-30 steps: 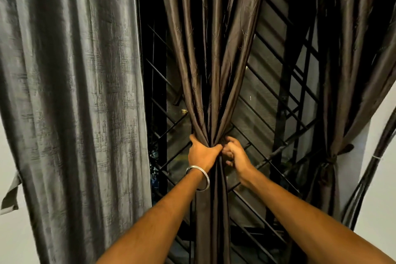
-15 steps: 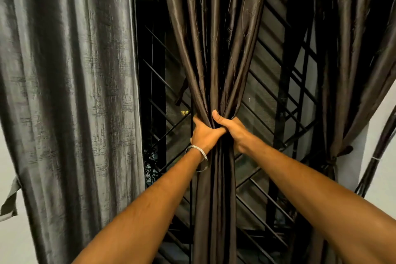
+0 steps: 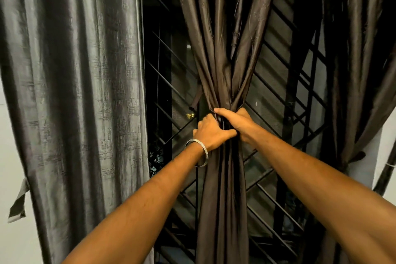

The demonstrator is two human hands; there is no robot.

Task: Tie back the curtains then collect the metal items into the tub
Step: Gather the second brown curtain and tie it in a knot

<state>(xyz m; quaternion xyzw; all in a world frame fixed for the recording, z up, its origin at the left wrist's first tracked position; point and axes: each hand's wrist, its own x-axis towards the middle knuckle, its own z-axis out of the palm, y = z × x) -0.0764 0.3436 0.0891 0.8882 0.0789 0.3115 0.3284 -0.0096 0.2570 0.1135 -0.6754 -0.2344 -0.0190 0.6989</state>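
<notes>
Brown curtain (image 3: 222, 53) hangs centre, before the window grille (image 3: 285, 100), gathered to a narrow waist. Left hand (image 3: 209, 133) and right hand (image 3: 236, 123) both clench the bunched folds there, touching. A tie-back may be underneath; fingers hide it.

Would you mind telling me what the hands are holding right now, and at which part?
Both the left hand and the right hand grip the brown middle curtain at its gathered waist, where the folds are bunched together.
</notes>
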